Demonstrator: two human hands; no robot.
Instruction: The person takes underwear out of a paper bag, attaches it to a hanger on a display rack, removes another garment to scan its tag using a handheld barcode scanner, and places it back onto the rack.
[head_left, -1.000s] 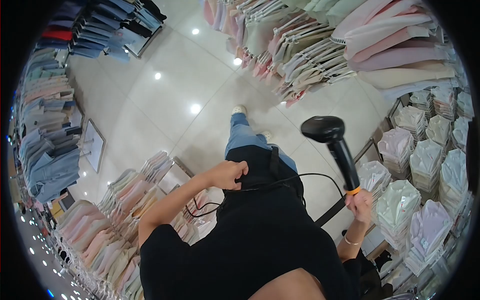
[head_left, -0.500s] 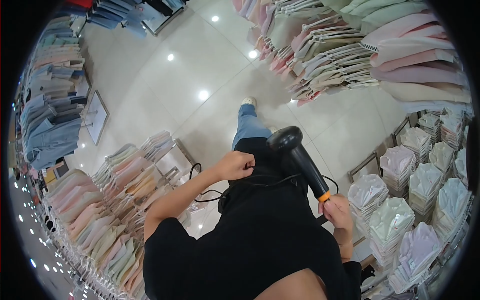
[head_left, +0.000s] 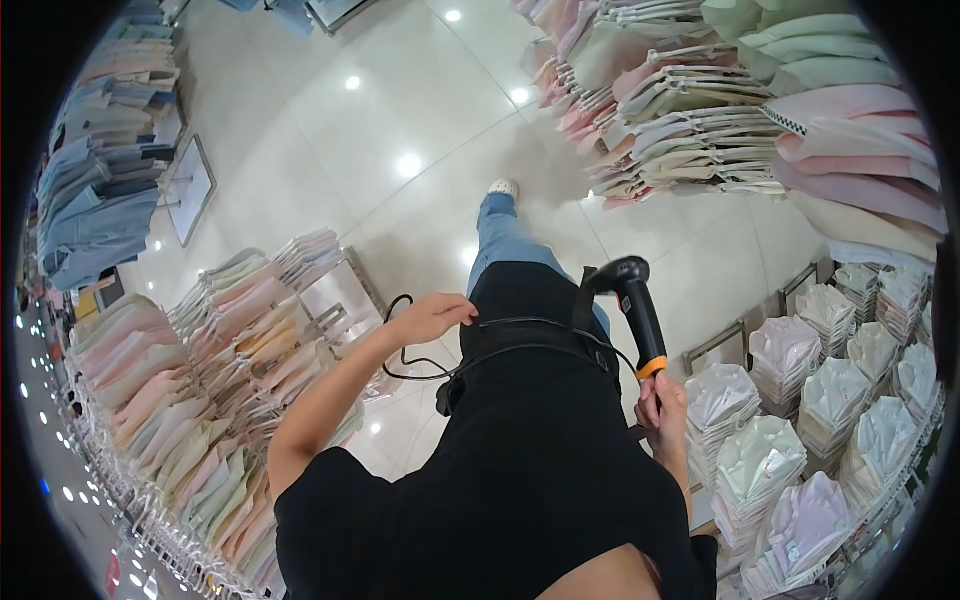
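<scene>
My right hand (head_left: 663, 408) grips the lower end of a black handheld barcode scanner (head_left: 641, 318), by the orange ring on its handle. The scanner's head points up and away, beside the black apron (head_left: 520, 295) at my waist. My left hand (head_left: 440, 316) is at the left side of my waist, with its fingers drawn together at a thin black cable (head_left: 530, 321). This cable runs across my front toward the scanner and loops out under my left wrist. A black belt (head_left: 530, 345) crosses my waist.
Racks of pastel clothes on hangers stand at left (head_left: 230, 370) and upper right (head_left: 690, 110). Folded shirts (head_left: 760, 460) lie in stacks at right. Denim clothes (head_left: 100, 220) hang at far left. Glossy floor tiles (head_left: 400, 120) stretch ahead of my foot (head_left: 505, 187).
The scanner has swung more upright and moved right, away from my apron. My left hand has moved slightly left and up, its fist loosening. The surrounding view has shifted.
</scene>
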